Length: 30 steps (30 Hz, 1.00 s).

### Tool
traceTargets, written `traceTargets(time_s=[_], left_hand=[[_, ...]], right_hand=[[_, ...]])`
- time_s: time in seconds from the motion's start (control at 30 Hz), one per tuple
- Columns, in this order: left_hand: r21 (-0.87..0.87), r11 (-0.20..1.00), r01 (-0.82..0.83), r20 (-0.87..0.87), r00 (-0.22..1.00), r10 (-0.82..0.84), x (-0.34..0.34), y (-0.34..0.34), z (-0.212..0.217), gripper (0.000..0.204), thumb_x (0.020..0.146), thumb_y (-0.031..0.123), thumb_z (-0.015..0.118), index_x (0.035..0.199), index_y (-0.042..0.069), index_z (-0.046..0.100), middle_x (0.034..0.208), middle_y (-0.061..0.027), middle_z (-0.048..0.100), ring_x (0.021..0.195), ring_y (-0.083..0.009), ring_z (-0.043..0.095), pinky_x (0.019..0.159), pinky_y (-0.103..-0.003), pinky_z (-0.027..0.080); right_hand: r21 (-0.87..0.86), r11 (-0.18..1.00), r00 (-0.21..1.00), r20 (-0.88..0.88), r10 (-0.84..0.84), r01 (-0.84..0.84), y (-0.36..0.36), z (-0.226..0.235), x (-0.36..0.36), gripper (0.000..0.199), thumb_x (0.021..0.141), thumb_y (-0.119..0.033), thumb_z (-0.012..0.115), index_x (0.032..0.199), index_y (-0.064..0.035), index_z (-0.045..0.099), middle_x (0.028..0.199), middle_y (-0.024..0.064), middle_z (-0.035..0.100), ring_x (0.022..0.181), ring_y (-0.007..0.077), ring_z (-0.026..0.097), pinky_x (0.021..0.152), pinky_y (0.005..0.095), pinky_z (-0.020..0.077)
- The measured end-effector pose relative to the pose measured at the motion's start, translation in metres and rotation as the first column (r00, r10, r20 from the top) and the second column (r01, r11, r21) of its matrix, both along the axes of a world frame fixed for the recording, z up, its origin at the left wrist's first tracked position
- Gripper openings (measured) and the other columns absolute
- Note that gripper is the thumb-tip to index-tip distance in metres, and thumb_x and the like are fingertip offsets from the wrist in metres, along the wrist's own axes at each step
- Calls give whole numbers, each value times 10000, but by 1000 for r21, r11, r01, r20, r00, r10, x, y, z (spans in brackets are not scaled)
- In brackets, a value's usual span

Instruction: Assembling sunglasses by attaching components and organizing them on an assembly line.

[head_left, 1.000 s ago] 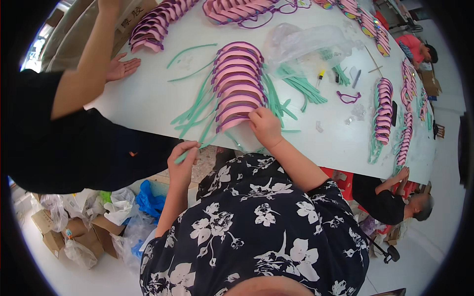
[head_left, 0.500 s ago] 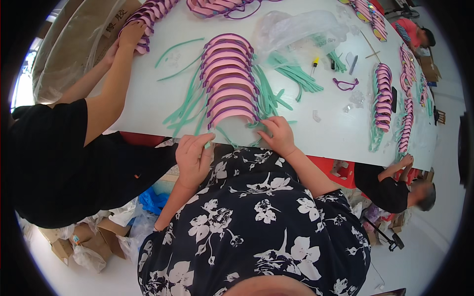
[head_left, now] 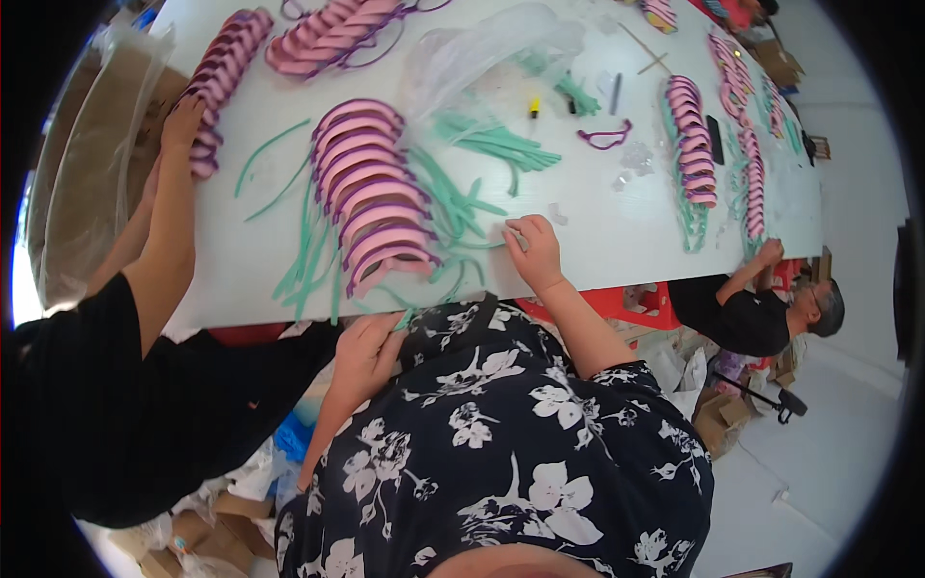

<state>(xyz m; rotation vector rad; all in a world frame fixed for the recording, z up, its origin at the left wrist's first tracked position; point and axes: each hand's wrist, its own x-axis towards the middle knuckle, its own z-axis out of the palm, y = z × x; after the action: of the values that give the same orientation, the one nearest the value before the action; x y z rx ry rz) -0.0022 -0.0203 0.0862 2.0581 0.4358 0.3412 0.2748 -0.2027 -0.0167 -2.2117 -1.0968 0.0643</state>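
A row of pink and purple curved frames, like goggle frames nested together, lies on the white table before me. Light green straps trail from both its sides. My left hand is closed at the table's front edge, with a short green strap end pinched in its fingers. To the right of the row, my right hand is raised over the table edge. Its thumb and fingers close on the end of a green strap that runs from the row's near end.
A co-worker's hand rests on another pink row at left. Beyond my row lie a clear plastic bag, a bundle of green straps, a yellow-handled tool and a loose purple frame. Another person sits at right.
My view has shifted, so the table's things appear further left. My right hand has moved outward to the right from the row's near end, drawing a green strap. My left hand stays near the edge.
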Motion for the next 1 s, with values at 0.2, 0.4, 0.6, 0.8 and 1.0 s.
traceTargets(time_s=[0.2, 0.4, 0.6, 0.8, 1.0], left_hand=[[25, 999, -42, -33, 999, 43, 8, 0, 4, 246, 817, 20, 627, 1059, -20, 638, 828, -167, 614, 744, -315, 602, 670, -367, 472], [9, 1000, -1, -45, 999, 2, 21, 2, 5, 229, 825, 40, 641, 1045, -22, 637, 854, -170, 627, 781, -323, 609, 704, -367, 480], [45, 999, 22, -63, 998, -19, 27, -2, 3, 241, 828, 39, 640, 1062, -14, 635, 887, -166, 635, 805, -317, 613, 711, -369, 487], [-77, 988, -132, -107, 987, 123, 26, -2, 5, 191, 829, 64, 650, 1014, 16, 638, 847, -151, 641, 759, -309, 624, 684, -363, 491], [83, 997, -6, -32, 999, 9, 6, 0, 0, 174, 794, 108, 681, 962, 82, 645, 871, -97, 668, 749, -295, 653, 642, -366, 517]], right_hand=[[105, 849, 837, 143, -528, 518, -47, -26, 107, 204, 813, -154, 658, 990, -53, 644, 1004, 152, 585, 921, 331, 576, 816, 423, 475], [39, 627, 602, 241, -762, 778, -80, -40, 185, 306, 809, -234, 658, 1058, -57, 639, 1057, 164, 574, 958, 341, 579, 825, 442, 480], [-353, 636, 726, 288, -624, 686, -60, -17, 191, 281, 849, -242, 621, 1046, -41, 613, 1003, 161, 615, 893, 355, 610, 792, 436, 510], [-160, 803, 709, -394, -585, 574, -21, 0, 141, 196, 896, -210, 552, 959, -26, 576, 828, 96, 627, 684, 224, 616, 637, 335, 515], [92, 990, 287, -956, 58, 106, 53, 58, -3, 238, 952, -289, 485, 1007, -63, 538, 718, 14, 522, 534, 82, 429, 484, 218, 341]])
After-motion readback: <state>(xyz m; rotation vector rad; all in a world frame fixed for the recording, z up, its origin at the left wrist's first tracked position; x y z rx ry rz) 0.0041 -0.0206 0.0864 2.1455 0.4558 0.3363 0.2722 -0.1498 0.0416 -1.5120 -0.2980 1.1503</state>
